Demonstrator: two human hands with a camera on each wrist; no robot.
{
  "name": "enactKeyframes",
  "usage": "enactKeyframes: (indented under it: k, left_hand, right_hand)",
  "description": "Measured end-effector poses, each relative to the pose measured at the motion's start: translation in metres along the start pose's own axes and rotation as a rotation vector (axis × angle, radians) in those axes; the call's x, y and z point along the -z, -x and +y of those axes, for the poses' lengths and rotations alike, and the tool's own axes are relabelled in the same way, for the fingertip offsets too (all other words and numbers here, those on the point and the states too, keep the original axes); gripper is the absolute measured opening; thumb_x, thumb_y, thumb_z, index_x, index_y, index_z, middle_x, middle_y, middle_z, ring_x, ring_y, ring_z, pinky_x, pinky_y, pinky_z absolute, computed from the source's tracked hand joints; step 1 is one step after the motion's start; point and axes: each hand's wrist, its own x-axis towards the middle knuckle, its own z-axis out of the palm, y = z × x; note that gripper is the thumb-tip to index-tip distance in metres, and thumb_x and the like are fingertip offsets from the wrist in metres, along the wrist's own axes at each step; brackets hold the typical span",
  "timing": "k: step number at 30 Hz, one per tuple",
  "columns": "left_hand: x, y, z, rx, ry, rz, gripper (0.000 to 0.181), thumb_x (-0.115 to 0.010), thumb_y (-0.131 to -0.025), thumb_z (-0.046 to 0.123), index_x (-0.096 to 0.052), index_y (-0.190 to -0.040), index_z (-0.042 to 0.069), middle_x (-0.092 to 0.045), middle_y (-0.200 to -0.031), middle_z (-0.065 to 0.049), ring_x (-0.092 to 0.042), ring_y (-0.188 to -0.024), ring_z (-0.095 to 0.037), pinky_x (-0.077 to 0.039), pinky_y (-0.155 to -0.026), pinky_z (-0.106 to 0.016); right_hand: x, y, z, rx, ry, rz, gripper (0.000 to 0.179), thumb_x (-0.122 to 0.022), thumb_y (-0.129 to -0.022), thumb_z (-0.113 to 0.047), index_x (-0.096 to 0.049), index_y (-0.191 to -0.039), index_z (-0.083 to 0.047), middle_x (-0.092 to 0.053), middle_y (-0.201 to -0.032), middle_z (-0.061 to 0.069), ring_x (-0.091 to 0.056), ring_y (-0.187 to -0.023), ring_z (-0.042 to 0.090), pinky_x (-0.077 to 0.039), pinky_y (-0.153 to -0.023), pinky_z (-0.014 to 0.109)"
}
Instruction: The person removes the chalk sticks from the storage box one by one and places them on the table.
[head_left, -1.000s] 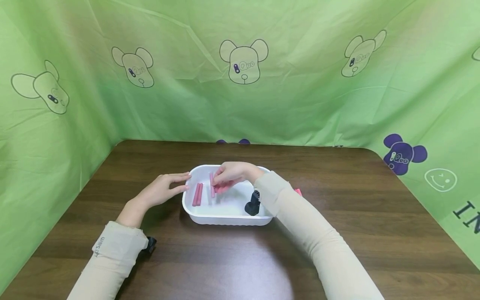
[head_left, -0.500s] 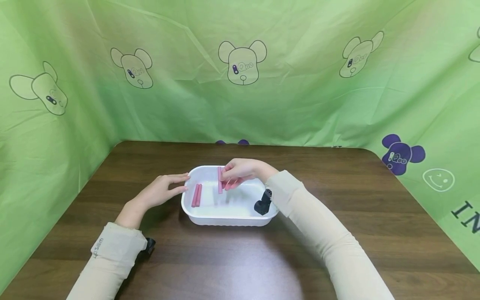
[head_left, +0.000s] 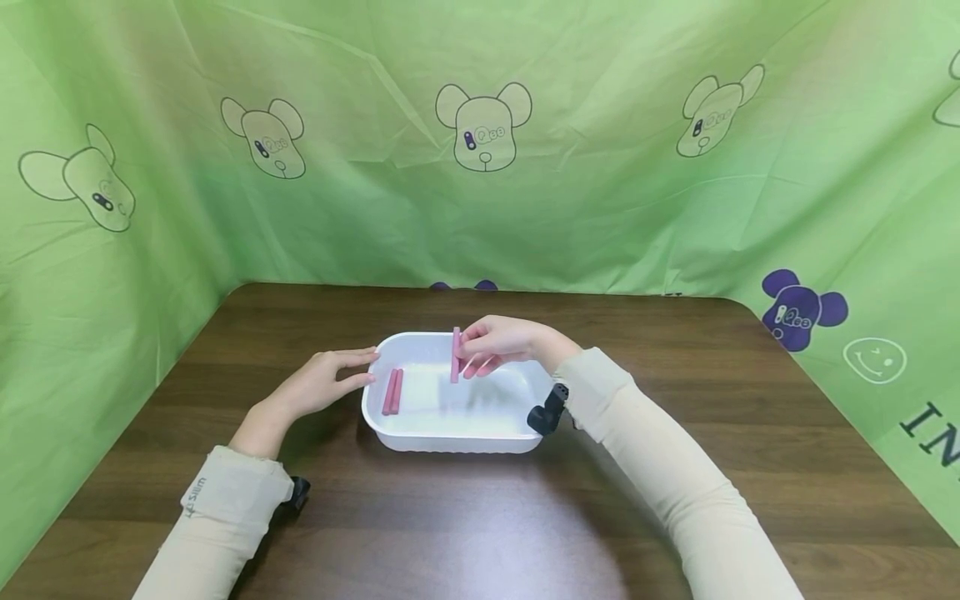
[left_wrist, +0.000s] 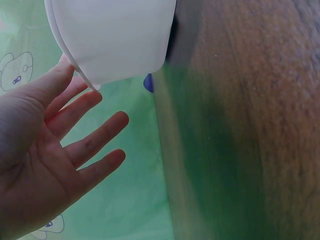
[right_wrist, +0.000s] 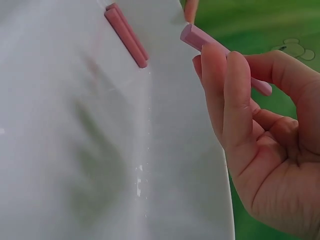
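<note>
A white oval-cornered tub stands on the wooden table. Two darker pink sticks lie side by side at its left end. Above the tub, my right hand pinches a lighter pink stick between thumb and fingers. The right wrist view shows this stick tilted, with the inside of the tub below and to the left. My left hand touches the tub's left rim with spread fingers. From the left wrist view, the thumb and fingertips meet the rim while the other fingers extend freely.
The brown table stretches around the tub on all sides. A green curtain with printed bear heads hangs behind and beside it. A black wrist camera on the right arm overlaps the tub's right end.
My right hand has lifted the lighter pink stick and carried it to the right across the tub. My left hand stays at the left rim. The two other sticks have not moved.
</note>
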Motion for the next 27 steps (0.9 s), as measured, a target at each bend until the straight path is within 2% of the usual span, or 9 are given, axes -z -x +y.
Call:
enactKeyframes:
  k: [8, 27]
  left_hand:
    - [0.0, 0.0, 0.0, 0.005, 0.006, -0.004, 0.044, -0.061, -0.09, 0.019, -0.053, -0.13, 0.0, -0.053, -0.135, -0.017, -0.046, -0.129, -0.035, -0.037, -0.107, -0.051]
    - [0.002, 0.002, 0.002, 0.018, 0.011, -0.02, 0.044, -0.059, -0.091, 0.019, -0.052, -0.131, 0.0, -0.051, -0.136, -0.018, -0.044, -0.13, -0.036, -0.036, -0.108, -0.052]
  right_hand:
    - [0.004, 0.013, 0.005, 0.015, -0.015, 0.01, 0.016, -0.053, -0.093, -0.015, -0.057, -0.101, -0.002, -0.072, -0.089, 0.002, -0.067, -0.081, 0.013, -0.056, -0.071, 0.024]
    - [0.015, 0.042, 0.023, 0.027, -0.058, 0.052, 0.013, -0.053, -0.094, -0.016, -0.055, -0.1, -0.005, -0.071, -0.086, -0.002, -0.066, -0.079, 0.01, -0.056, -0.07, 0.023]
